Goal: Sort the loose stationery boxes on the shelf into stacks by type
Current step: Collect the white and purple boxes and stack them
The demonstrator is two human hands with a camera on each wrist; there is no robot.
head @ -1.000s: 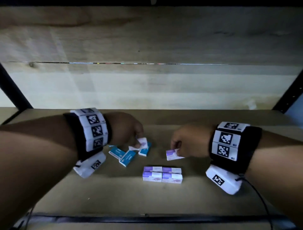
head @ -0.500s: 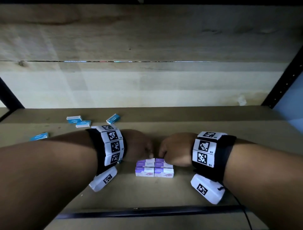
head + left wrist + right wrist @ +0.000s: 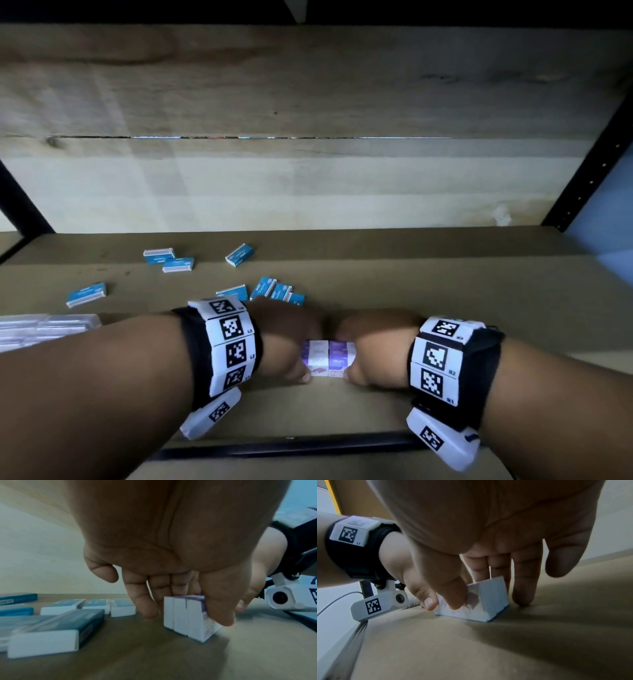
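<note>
Purple boxes [image 3: 328,358] on shelf [image 3: 445,291], left hand [image 3: 286,337] and right hand [image 3: 375,346] each pinching block's ends

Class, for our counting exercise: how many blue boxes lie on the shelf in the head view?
8 blue boxes: three at the back, one far left, four clustered just beyond the left hand; more may hide behind it.
</note>
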